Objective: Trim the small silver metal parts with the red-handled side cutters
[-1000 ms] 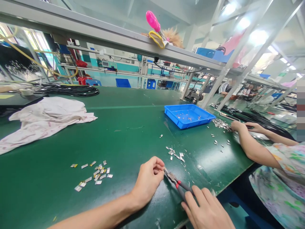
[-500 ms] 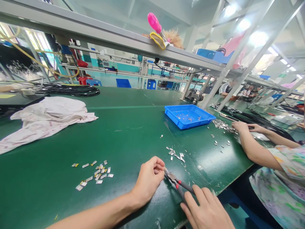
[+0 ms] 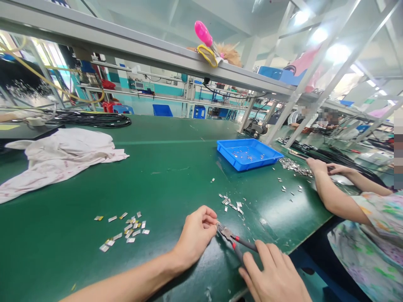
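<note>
Plainly, red-collared pliers (image 3: 234, 242) with dark grips.

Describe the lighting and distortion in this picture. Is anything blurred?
Head view: ceiling lights flare at upper right and leave a glossy sheen on the green workbench; the wide lens stretches the near right hand and bows the overhead shelf; the pliers look fairly sharp.
</note>
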Demonstrator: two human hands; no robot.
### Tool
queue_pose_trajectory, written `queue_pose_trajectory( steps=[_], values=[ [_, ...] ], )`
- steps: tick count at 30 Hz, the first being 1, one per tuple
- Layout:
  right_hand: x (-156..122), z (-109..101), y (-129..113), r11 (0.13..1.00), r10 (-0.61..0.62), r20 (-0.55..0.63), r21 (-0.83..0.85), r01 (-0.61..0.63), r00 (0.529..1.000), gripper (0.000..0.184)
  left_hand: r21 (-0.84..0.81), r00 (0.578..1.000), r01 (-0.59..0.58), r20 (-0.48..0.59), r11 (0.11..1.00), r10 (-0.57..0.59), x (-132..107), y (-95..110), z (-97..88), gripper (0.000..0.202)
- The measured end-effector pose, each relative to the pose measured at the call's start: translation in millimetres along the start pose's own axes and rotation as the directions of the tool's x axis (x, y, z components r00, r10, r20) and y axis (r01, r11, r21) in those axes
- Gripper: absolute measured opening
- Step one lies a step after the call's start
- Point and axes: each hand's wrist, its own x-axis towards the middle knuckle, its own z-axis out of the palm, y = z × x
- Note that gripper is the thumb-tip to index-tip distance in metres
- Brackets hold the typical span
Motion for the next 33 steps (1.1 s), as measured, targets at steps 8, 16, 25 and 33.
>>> queue_pose_trajectory(
  steps=[8, 16, 25, 33],
  values=[
    [-11, 9, -1, 0.998, -0.058, 0.051, 0.024, 0.057, 0.997, 0.014, 0.069, 0.999, -0.035, 0.003, 0.997, 0.035, 0, -1, -0.1, 0.016],
    [-2, 3, 2, 0.993, -0.015, 0.022, 0.121, 0.012, 1.0, 0.022, 0.038, 0.999, -0.019, 0.027, 0.999, 0.018, 0, -2, -0.5, 0.016],
    [-17, 14, -1, 0.987, -0.065, 0.091, -0.144, 0.077, 0.994, 0.004, 0.109, 0.999, -0.051, 0.025, 0.993, 0.048, 1, -4, -1.6, 0.016],
    [-10, 9, 5, 0.964, -0.015, 0.109, 0.265, -0.015, 0.994, 0.022, 0.065, 0.999, -0.03, 0.045, 0.997, 0.027, 0, -4, -1.8, 0.015]
  ],
)
